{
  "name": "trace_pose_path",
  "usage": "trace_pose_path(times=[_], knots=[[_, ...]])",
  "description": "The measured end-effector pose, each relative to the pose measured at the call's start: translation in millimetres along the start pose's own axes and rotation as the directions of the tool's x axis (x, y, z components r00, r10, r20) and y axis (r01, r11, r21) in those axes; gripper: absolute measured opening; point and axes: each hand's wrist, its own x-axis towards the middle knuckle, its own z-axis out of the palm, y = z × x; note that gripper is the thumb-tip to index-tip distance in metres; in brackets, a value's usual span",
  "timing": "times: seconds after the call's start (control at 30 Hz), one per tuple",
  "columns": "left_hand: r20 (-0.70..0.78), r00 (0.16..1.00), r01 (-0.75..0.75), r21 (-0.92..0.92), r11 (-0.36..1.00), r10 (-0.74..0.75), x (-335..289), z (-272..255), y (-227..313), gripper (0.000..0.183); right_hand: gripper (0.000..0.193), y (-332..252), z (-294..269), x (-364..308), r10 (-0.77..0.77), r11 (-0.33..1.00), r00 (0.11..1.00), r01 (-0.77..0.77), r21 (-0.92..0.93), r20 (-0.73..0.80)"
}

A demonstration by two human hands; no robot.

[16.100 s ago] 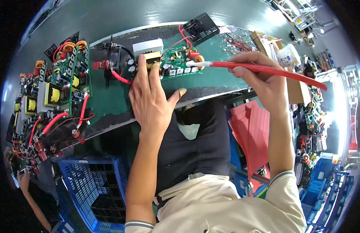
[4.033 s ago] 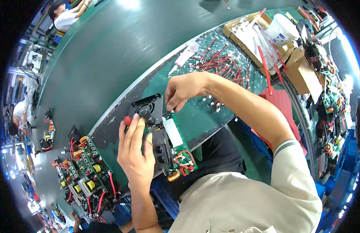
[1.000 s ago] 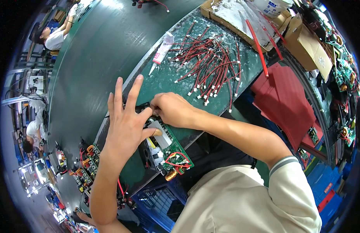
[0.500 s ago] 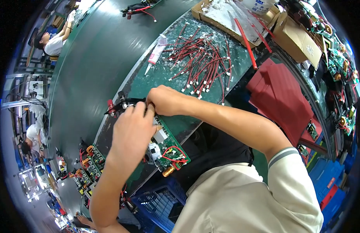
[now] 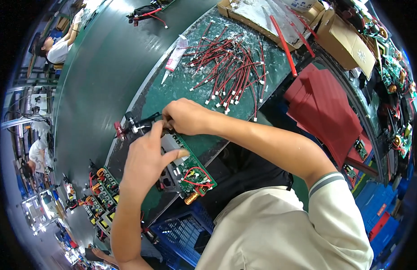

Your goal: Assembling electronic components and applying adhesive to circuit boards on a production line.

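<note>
Here, my left hand (image 5: 143, 157) arches over a green circuit board (image 5: 195, 162) on the table, thumb spread wide from bent fingers. My right hand (image 5: 186, 118) curls in at the board's far end, its fingertips close to my left ones; I cannot tell what they pinch. A red terminal (image 5: 119, 129) juts out beyond my left fingers. Past my right hand fan red-and-black wires (image 5: 233, 67), a white tube (image 5: 174, 56) to their left, then a shallow cardboard tray (image 5: 249, 27) farther off.
</note>
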Motion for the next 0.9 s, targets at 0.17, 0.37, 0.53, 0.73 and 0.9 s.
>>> trace_pose_path(times=[0.17,0.37,0.53,0.73,0.9], knots=[[-0.026,1.0,-0.005,0.1,0.995,0.008,-4,-10,6,0.072,0.013,-1,-2,-5,-0.008,1.0,1.0,0.008,0.009,-0.015],[0.007,1.0,0.015,0.117,0.993,-0.016,-1,-7,2,0.069,0.017,-1,4,-3,-0.013,1.0,0.999,0.013,-0.006,-0.048],[-0.012,0.998,0.065,0.081,0.995,-0.064,-1,-4,4,0.066,0.018,4,2,-1,-0.076,0.997,0.995,0.076,-0.002,-0.072],[-0.054,0.998,0.031,0.063,0.998,-0.028,-3,1,-3,0.065,0.016,7,9,0,-0.077,0.995,0.994,0.083,0.064,-0.08],[-0.052,0.998,0.02,0.047,0.999,-0.018,-3,0,2,0.062,0.015,5,12,-3,-0.095,0.995,0.99,0.095,-0.012,-0.1]])
